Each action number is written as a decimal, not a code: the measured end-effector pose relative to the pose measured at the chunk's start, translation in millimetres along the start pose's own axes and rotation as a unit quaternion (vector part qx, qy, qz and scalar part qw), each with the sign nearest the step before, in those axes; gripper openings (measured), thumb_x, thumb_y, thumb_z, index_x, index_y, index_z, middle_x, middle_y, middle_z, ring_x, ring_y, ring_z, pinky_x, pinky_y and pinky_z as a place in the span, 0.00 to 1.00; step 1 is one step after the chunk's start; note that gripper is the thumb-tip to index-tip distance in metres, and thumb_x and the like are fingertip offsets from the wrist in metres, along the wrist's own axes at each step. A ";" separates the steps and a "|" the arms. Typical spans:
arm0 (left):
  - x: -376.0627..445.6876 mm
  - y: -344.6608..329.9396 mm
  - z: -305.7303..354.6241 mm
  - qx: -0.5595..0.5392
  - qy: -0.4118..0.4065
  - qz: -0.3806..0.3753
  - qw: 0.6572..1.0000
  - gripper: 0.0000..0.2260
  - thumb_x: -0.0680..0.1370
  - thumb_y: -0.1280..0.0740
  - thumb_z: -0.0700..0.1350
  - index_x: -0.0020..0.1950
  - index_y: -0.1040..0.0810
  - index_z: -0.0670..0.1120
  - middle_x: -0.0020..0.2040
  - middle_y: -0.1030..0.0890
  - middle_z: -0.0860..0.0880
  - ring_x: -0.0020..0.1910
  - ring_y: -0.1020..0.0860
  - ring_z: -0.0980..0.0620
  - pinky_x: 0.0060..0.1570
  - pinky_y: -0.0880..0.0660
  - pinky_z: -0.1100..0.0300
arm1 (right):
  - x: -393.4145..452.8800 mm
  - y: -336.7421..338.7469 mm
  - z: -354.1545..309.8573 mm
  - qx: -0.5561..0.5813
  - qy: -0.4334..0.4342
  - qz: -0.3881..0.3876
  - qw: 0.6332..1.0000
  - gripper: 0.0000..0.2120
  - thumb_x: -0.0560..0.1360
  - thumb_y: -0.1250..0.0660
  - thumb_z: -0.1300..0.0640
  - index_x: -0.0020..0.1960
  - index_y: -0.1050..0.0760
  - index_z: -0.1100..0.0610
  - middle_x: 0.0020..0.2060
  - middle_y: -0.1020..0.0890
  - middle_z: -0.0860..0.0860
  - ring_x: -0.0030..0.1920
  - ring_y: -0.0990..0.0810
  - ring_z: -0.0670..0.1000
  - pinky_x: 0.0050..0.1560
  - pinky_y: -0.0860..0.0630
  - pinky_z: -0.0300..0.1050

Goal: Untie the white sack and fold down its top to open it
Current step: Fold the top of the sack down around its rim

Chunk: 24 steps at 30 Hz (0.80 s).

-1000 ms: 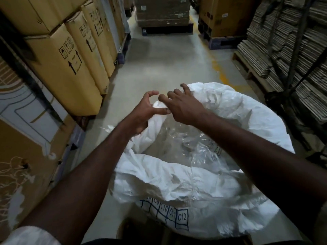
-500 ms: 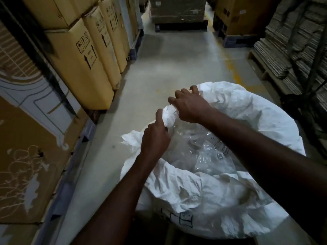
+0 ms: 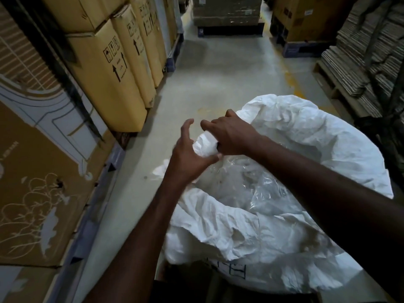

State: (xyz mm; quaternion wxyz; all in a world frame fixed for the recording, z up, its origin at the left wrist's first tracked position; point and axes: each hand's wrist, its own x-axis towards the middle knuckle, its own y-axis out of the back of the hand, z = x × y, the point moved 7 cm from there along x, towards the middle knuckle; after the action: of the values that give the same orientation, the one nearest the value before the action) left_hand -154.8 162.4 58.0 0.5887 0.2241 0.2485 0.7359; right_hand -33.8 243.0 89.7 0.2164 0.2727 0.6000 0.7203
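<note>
Nearest, white sack [image 3: 251, 232] standing on the floor [image 3: 218, 88], mouth wide, clear plastic liner [image 3: 247, 184] inside. Farther on, left hand [image 3: 188, 158] spread open, thumb apparently brushing the far rim. Just beside, right hand [image 3: 231, 136] clamped over that bunched rim. Beyond, cardboard cartons [image 3: 113, 68] stacked left.

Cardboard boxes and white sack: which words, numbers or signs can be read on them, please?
Cardboard boxes: black up arrows and handling symbols; the small print is too blurred to read.
White sack: a drawn grid at its near lower edge, with no characters legible.
Large carton: sideways lettering, unreadable.
</note>
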 end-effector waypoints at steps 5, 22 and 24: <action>-28.4 -7.5 -19.8 0.264 0.088 -0.022 0.960 0.54 0.75 0.27 0.72 0.89 0.57 0.56 0.81 0.31 0.36 0.78 0.30 0.29 0.77 0.36 0.31 | 1.3 1.1 -7.9 -0.023 -0.007 0.007 1.000 0.24 0.65 0.32 0.59 0.59 0.34 0.51 0.35 0.22 0.48 0.38 0.19 0.58 0.47 0.39 0.51; -7.0 12.4 -58.3 -0.267 0.108 0.041 0.957 0.30 0.71 0.14 0.49 0.70 0.22 0.51 0.65 0.15 0.50 0.63 0.15 0.48 0.64 0.16 0.48 | -35.8 -4.6 -40.0 -0.049 0.076 0.071 0.993 0.51 0.72 0.31 0.64 0.87 0.51 0.44 0.87 0.50 0.54 0.85 0.47 0.64 0.81 0.50 0.76; -2.8 11.6 -61.8 -0.324 0.143 0.023 0.935 0.32 0.69 0.13 0.49 0.70 0.21 0.49 0.64 0.14 0.46 0.62 0.14 0.44 0.65 0.16 0.42 | -39.3 1.6 -48.2 -0.011 0.028 0.078 0.997 0.49 0.72 0.32 0.65 0.87 0.50 0.45 0.87 0.48 0.54 0.85 0.46 0.62 0.82 0.49 0.71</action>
State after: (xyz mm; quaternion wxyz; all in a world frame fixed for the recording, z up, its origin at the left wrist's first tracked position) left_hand -201.4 151.3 17.3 0.5708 -0.0809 0.0730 0.8138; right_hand -35.6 181.6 79.7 0.1458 0.2957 0.5752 0.7486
